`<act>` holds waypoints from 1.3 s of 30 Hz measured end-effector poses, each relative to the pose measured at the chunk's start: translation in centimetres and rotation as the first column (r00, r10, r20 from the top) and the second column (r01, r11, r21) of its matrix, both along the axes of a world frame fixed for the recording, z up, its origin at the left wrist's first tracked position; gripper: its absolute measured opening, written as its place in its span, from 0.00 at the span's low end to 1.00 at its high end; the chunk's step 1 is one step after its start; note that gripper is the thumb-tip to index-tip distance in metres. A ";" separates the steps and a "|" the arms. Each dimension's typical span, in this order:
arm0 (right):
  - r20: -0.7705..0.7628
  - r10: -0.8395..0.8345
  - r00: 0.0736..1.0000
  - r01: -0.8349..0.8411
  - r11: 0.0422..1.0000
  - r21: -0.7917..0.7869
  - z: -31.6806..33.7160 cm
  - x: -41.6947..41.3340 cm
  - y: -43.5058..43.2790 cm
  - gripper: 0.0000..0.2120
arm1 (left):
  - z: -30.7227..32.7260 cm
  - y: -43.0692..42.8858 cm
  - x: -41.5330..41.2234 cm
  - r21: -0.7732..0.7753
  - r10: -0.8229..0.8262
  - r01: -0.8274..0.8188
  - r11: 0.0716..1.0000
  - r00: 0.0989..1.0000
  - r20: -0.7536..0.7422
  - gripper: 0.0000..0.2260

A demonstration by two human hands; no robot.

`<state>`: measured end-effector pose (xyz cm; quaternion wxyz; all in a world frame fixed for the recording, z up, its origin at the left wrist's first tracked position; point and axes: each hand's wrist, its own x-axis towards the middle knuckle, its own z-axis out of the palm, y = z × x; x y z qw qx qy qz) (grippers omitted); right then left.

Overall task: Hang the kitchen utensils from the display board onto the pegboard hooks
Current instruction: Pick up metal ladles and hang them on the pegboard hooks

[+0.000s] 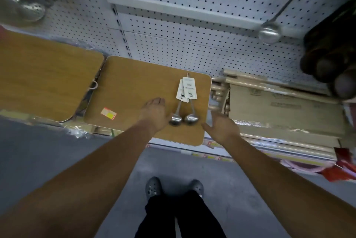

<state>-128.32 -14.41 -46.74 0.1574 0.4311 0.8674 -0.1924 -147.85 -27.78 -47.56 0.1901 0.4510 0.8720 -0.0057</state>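
Reaching for the ladles [189, 118] on the board [134, 87]; left hand [155, 114] and right hand [221, 128] both wide, empty. Next up I reckon: grab one, head for the pegboard [192, 45].

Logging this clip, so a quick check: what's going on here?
A person stands facing a pegboard, both hands open and reaching down. Two tagged ladles lie side by side on the wooden board, neither gripped. The left hand is right beside their bowls, and the right hand is off to the other side. Another ladle already hangs on the pegboard.
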 end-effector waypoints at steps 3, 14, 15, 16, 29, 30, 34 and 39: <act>0.007 -0.065 0.998 0.065 0.998 -0.025 -3.3 -3.0 2.0 0.27 | -3.2 1.9 -2.7 0.058 0.057 -0.060 0.996 0.997 0.053 0.28; 0.064 -0.113 0.991 0.118 0.991 -0.069 -14.3 -10.9 5.2 0.14 | -13.5 10.0 -2.7 0.091 0.100 -0.110 0.990 0.989 0.111 0.21; 0.063 -0.112 0.992 0.115 0.992 -0.048 -15.1 -11.6 5.5 0.12 | -14.3 10.6 -2.9 0.096 0.101 -0.114 0.989 0.987 0.125 0.21; 0.061 -0.108 0.992 0.110 0.994 -0.028 -15.7 -12.4 6.0 0.12 | -15.1 11.2 -2.9 0.098 0.106 -0.121 0.988 0.984 0.145 0.22; 0.040 -0.068 0.997 0.067 0.997 0.037 -19.4 -16.5 9.5 0.12 | -19.6 14.2 -3.3 0.173 0.188 -0.204 0.964 0.977 0.105 0.18; 0.038 -0.067 0.997 0.065 0.996 0.053 -19.5 -16.5 9.4 0.11 | -19.5 14.2 -3.5 0.171 0.179 -0.192 0.966 0.980 0.091 0.16; -0.009 -0.113 0.994 0.113 0.987 0.110 -18.9 -15.7 9.3 0.12 | -19.0 13.7 -4.7 0.143 0.168 -0.178 0.974 0.982 0.080 0.12; -0.101 -0.334 0.937 0.332 0.943 -0.039 -18.6 -13.9 10.4 0.12 | -19.4 12.1 -6.2 0.139 0.332 -0.385 0.912 0.894 0.300 0.09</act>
